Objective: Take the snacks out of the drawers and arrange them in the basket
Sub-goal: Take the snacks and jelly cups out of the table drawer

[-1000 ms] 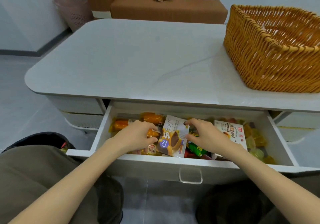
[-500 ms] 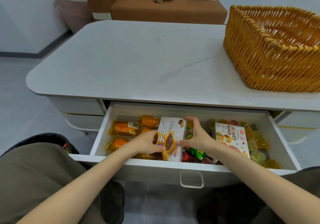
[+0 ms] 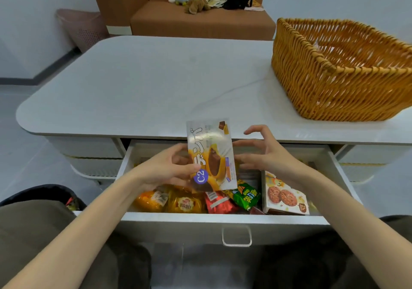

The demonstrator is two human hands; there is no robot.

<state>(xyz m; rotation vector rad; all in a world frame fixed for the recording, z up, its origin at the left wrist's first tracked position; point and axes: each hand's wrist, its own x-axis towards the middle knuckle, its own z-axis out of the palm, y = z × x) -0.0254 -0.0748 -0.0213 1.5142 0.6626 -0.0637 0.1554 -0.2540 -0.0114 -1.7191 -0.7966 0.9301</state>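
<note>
Head view: left hand [image 3: 165,168] pinches the glossy flat snack box [image 3: 211,150]; right hand [image 3: 268,155] hangs spread beside it.

The left hand [image 3: 169,168] holds the packet [image 3: 211,155] upright by its lower left edge, thumb [image 3: 194,167] on the front and fingers behind. The right hand [image 3: 265,155] hovers just right of the packet, its fingers spread and loosely curved. Both forearms are bare and angle in toward the packet.

Single head view, wide-angle, pitched forward and down, close over drawer [image 3: 178,219] at lower centre; table [image 3: 156,88] across mid-frame, basket [image 3: 323,92] upper right, sofa [image 3: 189,23] far at top.
</note>
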